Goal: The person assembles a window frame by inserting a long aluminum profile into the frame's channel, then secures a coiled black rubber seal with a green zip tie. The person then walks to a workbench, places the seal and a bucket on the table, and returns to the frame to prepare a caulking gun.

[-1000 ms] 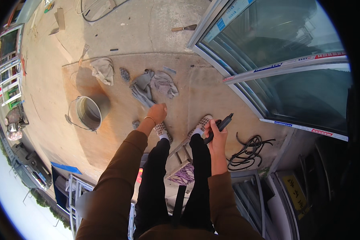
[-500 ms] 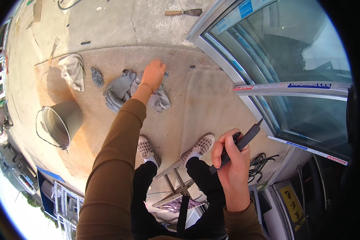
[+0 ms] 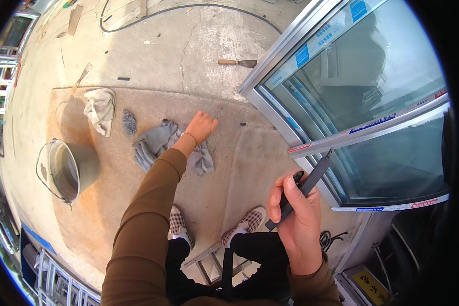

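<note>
My right hand (image 3: 302, 224) is closed around a dark utility knife (image 3: 311, 181), its narrow pointed tip up beside the window frame (image 3: 285, 130). Reaching forward, my left hand (image 3: 201, 126) has its fingers curled in; whatever it may hold is hidden. Below that hand lie grey work gloves (image 3: 154, 144) and a crumpled grey cloth (image 3: 202, 160) on the brown mat (image 3: 188, 181). A small black strip (image 3: 243, 124) rests to the right of the hand.
A metal bucket (image 3: 86, 166) stands at left, near a pale rag (image 3: 100, 109) and a grey scouring pad (image 3: 129, 122). A wooden-handled scraper (image 3: 238, 63) and a black hose (image 3: 188, 6) lie farther off. Glass panes (image 3: 352, 76) fill the right. Behind my feet is a metal stool (image 3: 209, 265).
The view has tilted forward, so the floor things sit lower in the picture. A small dark piece by my left fingertips no longer shows. My right hand still grips the utility knife.
</note>
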A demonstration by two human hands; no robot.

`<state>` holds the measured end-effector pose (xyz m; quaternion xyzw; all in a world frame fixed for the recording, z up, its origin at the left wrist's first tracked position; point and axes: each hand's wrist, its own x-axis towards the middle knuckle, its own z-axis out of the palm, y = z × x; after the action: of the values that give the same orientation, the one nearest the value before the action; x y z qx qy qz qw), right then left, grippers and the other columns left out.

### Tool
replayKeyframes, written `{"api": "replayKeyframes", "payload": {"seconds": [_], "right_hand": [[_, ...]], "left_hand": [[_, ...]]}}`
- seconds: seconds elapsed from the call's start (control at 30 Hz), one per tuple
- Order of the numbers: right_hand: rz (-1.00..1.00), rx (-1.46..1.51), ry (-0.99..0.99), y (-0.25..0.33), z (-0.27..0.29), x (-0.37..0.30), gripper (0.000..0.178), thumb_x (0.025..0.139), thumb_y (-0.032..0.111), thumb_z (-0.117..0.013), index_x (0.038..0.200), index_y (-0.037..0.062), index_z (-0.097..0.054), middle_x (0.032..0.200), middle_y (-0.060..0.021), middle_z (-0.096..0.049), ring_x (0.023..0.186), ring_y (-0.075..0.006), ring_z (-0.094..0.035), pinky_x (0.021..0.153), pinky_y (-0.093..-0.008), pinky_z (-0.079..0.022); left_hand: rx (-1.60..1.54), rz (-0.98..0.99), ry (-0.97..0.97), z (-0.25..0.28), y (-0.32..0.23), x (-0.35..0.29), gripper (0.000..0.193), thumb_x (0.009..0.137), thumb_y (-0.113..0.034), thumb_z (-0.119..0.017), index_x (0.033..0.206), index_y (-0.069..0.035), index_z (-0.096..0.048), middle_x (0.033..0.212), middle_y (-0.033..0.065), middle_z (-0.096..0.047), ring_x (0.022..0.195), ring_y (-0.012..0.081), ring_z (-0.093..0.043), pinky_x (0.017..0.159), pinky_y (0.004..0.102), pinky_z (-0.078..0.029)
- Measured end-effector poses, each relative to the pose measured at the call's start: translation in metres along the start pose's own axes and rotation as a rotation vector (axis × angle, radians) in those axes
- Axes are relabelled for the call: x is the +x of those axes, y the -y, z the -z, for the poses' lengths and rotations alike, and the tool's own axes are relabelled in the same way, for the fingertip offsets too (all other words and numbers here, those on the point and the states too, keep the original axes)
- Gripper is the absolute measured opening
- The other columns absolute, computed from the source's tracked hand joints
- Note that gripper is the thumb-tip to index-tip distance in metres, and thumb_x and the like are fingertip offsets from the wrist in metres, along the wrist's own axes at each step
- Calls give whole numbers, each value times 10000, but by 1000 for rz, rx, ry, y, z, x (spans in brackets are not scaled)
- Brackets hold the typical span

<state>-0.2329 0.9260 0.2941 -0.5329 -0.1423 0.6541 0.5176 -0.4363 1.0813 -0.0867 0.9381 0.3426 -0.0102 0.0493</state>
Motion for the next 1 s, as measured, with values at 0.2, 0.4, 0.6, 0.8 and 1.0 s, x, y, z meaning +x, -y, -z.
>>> {"api": "replayKeyframes", "payload": {"seconds": [0.2,0.4,0.6,0.8,1.0], "right_hand": [[97,-117,77,1,-14,-28,295,1024,147,-685,1243,-50,-683,1040,-166,-776,686,-147,-674,546,-239,-461],[143,-168,263,-5,-39,-54,351,998,103,-621,1294,-85,-617,1208,-235,-760,843,-216,-768,538,-233,-490],[102,-210,643,-2,-41,-119,218,996,88,-570,1158,-56,-547,1257,-329,-713,917,-280,-794,551,-249,-548],[144,-285,880,20,-45,-213,299,980,141,-727,1152,-12,-537,1219,-302,-734,848,-254,-786,597,-281,-570],[273,-499,860,41,-35,-256,306,936,142,-815,1099,-65,-659,927,-168,-783,587,-119,-655,501,-243,-495]], "left_hand": [[-862,543,-72,127,-32,-39,57,884,-57,-735,932,-73,-710,916,57,-758,872,202,-723,824,351,-540],[-1704,551,-412,324,-84,-138,65,944,-25,-738,962,-73,-697,903,-24,-716,847,78,-672,828,263,-547],[-1727,590,-624,453,-176,-277,99,964,-24,-721,956,-108,-669,885,-50,-678,838,62,-671,852,273,-587],[-1735,560,-677,497,-257,-364,63,964,-24,-711,978,-79,-681,991,0,-735,908,80,-690,860,261,-555],[-1840,325,-619,521,-297,-365,109,932,27,-708,998,-56,-689,1311,120,-704,1059,207,-728,912,285,-587]]}}
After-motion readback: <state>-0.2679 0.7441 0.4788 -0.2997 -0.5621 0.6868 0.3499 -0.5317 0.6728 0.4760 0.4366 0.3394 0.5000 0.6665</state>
